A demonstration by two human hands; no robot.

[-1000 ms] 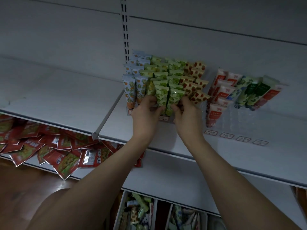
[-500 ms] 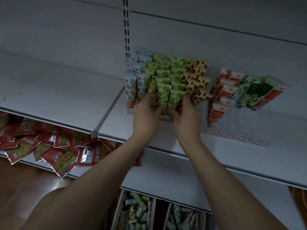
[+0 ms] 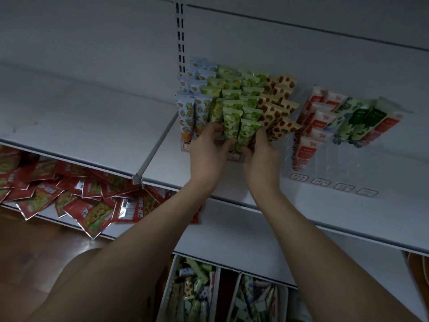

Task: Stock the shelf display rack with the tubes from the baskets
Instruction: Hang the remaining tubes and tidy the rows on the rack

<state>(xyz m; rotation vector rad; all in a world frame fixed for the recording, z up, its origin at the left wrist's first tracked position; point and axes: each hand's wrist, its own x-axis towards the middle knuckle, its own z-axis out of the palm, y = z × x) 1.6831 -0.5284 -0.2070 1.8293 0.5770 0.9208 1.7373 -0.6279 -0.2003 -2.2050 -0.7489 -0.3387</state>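
Both hands, left hand (image 3: pixel 210 147) and right hand (image 3: pixel 261 151), hold the front green tubes (image 3: pixel 240 127), which point up toward 12 o'clock.

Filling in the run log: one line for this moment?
phase: seating front green tubes | left hand: grips tube | right hand: grips tube | rack: nearly full

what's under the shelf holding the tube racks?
Under the shelf: red snack packets at left and two baskets of mixed tubes below. The arms cover the space between them.
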